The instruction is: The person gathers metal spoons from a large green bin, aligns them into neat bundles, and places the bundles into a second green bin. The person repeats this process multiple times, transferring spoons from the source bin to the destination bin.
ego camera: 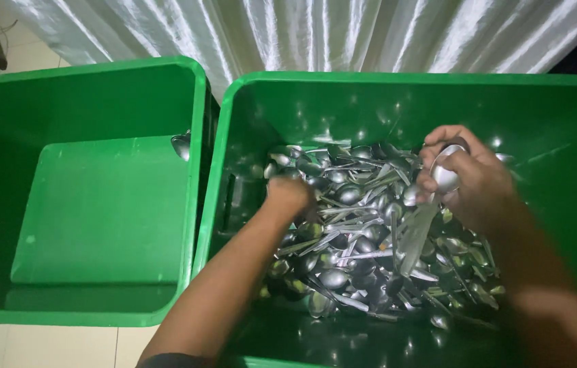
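A heap of steel spoons point(356, 232) fills the bottom of the right green bin point(397, 80). My left hand point(290, 195) reaches down into the left part of the heap, fingers curled among the spoons; what it grips is hidden. My right hand point(469, 178) is raised over the right side of the heap and is closed around a spoon point(444, 174), bowl up, handle slanting down toward the pile.
A second green bin point(196, 136) stands to the left, touching the first; a single spoon point(181, 145) lies against its right wall. A white curtain point(316, 31) hangs behind both bins. Pale floor tiles point(50, 344) show at the lower left.
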